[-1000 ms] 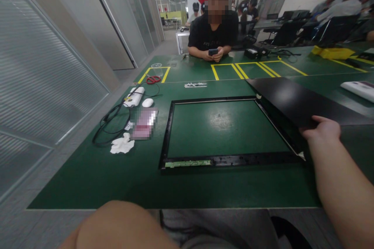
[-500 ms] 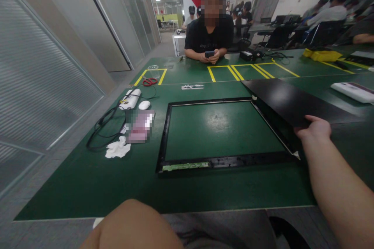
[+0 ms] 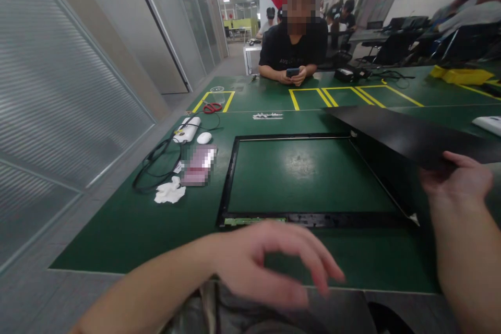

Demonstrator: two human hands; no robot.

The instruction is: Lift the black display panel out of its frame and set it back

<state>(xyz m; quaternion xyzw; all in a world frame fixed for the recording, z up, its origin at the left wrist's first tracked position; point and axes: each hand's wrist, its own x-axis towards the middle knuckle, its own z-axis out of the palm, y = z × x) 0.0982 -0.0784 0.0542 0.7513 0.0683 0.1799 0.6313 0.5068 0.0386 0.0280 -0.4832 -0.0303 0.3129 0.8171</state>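
At three o'clock the right hand [image 3: 457,182] pinches the black panel [image 3: 391,130] by its edge. It looks thin, stiff, breakable: edges are best. At six the left hand [image 3: 270,263] floats, fingers spread.

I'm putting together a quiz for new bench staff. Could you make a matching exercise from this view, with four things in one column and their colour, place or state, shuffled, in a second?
Column A
1. black panel
2. scissors
3. tissue
4. left hand

Column B
a. white and crumpled, left of the black frame
b. open and empty, above the near edge of the table
c. red handles, near the clear cup
d. tilted, in the grip of the right hand

Pairs: 1-d, 2-c, 3-a, 4-b
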